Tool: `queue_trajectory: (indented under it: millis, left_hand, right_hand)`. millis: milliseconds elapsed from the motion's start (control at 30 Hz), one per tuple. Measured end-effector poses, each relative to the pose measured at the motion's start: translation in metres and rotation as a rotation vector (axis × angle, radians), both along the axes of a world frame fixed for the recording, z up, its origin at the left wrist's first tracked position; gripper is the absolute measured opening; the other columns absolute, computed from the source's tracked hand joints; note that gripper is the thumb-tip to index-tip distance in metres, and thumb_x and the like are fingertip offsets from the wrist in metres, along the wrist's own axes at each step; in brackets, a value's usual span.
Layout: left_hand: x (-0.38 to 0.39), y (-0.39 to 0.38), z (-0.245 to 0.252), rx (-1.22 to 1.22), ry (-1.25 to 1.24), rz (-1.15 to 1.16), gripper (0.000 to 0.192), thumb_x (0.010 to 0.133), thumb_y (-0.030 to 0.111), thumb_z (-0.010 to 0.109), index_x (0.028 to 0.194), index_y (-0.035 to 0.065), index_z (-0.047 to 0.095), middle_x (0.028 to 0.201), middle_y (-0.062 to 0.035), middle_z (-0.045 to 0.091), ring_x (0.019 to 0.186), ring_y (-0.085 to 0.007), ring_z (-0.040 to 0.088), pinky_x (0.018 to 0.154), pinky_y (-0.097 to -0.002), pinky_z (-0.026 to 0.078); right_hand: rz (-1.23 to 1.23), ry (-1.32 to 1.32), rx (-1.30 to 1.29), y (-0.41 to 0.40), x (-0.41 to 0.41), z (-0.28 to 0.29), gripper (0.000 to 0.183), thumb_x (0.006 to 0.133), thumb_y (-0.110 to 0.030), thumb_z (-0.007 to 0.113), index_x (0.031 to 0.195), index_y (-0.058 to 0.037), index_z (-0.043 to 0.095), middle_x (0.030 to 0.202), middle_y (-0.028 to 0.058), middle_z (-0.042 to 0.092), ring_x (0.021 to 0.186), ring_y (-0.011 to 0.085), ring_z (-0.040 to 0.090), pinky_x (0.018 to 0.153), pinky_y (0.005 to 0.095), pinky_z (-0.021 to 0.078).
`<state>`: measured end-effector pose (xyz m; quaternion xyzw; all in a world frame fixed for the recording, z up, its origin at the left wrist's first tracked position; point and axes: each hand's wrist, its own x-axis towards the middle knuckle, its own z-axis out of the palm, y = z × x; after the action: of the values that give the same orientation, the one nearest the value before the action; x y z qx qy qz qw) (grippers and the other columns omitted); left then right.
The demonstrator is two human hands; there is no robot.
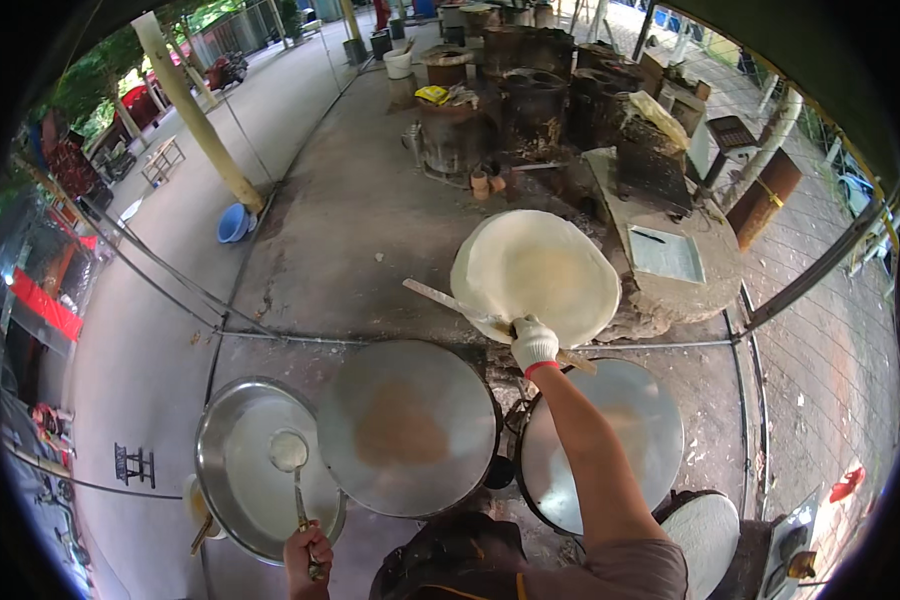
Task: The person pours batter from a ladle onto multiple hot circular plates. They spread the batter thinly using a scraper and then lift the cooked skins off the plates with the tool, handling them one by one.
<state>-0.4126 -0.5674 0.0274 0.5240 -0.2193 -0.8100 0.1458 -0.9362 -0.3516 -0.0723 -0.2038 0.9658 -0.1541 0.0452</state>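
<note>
My bare left hand [307, 553] grips the handle of a metal ladle [289, 451]. The ladle's bowl holds pale liquid and is over a wide stainless steel basin [208, 450] of white batter-like liquid. My right hand [534, 346], in a white knit glove with a red cuff, grips a long flat scraper [442, 298]. That hand is at the near edge of a large, round, cream-coloured sheet or stack of sheets [547, 270], possibly thin pancakes. Before me are two round griddles, the left one [412, 390] browned at its centre and the right one [645, 442] partly behind my right forearm.
A stone slab [705, 300] at the right bears a paper [664, 255] with a pen. Sooty drum stoves [532, 112] stand farther off. Another round white-topped surface [701, 547] is at lower right. Metal frame bars [645, 346] cross beyond the griddles. A blue basin [233, 223] sits by a post.
</note>
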Motion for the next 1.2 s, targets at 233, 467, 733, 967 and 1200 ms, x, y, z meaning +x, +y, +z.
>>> queue_trajectory:
  millis: [233,467,733,967,1200]
  left_hand:
    - [0.012,-0.006,0.009,0.025,0.041,0.012,0.008,0.086,0.007,0.054,0.093,0.0054,0.054,0.066,-0.0002,0.044,0.047,-0.0092,0.037,0.039,-0.0223,0.031]
    - [0.083,-0.046,-0.023,0.042,0.218,0.048,0.018,0.093,0.022,0.048,0.090,0.0049,0.052,0.064,-0.0001,0.043,0.046,-0.0100,0.040,0.039,-0.0229,0.032]
    - [0.181,-0.154,-0.093,-0.001,-0.067,-0.020,0.011,0.089,0.013,0.054,0.086,0.0035,0.050,0.061,-0.0036,0.046,0.044,-0.0121,0.042,0.039,-0.0272,0.036]
    - [0.233,-0.214,-0.168,-0.494,-0.591,-0.659,0.021,0.085,0.015,0.059,0.090,-0.0021,0.048,0.068,-0.0156,0.056,0.053,-0.0247,0.059,0.046,-0.0377,0.047]
    - [0.230,-0.231,-0.265,-0.322,-0.337,-0.671,0.019,0.089,0.019,0.054,0.080,0.0029,0.048,0.060,-0.0101,0.050,0.048,-0.0236,0.053,0.045,-0.0373,0.043]
  right_hand:
    - [0.122,-0.028,-0.042,-0.017,0.011,0.006,0.024,0.084,-0.019,0.056,0.106,-0.0124,0.064,0.109,0.0127,0.063,0.097,0.0320,0.062,0.083,0.0413,0.0500]
    - [0.265,-0.129,-0.285,-0.077,0.136,0.044,0.046,0.086,-0.031,0.059,0.128,-0.0140,0.052,0.104,0.0171,0.066,0.098,0.0346,0.062,0.086,0.0430,0.0481]
    - [0.415,-0.573,-0.222,-0.187,0.411,0.011,0.045,0.089,-0.030,0.055,0.130,-0.0122,0.050,0.099,0.0212,0.065,0.090,0.0387,0.063,0.082,0.0474,0.0475]
    - [0.484,-0.524,0.062,-0.290,0.467,-0.046,0.035,0.090,-0.028,0.049,0.118,-0.0094,0.058,0.096,0.0227,0.065,0.088,0.0406,0.062,0.077,0.0501,0.0472]
    - [0.163,-1.247,-0.008,-0.318,0.475,-0.061,0.026,0.091,-0.026,0.054,0.102,-0.0045,0.064,0.060,0.0018,0.051,0.044,0.0130,0.047,0.037,0.0284,0.0343]
